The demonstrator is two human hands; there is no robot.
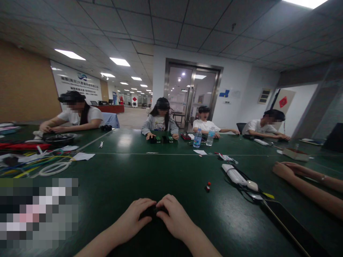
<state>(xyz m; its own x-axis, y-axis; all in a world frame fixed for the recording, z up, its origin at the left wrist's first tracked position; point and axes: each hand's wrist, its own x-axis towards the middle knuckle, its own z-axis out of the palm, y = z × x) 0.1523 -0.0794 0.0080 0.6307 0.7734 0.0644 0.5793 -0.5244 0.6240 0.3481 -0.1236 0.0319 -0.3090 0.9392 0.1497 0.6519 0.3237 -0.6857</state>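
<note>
Low in the middle of the head view, both my hands meet around a small black object just above or on the green table. The fingers of my left hand curl over its left side, with the thumb below. On the other side my right hand grips it with bent fingers and thumb. Most of the object is covered by my fingers, and its kind cannot be made out. A small red and white item lies on the table beyond my right hand.
The green table stretches ahead. To the right lie a white power strip, cables and a dark flat device; another person's hands rest beyond. Coloured cables are at left, bottles further back. Several people sit opposite.
</note>
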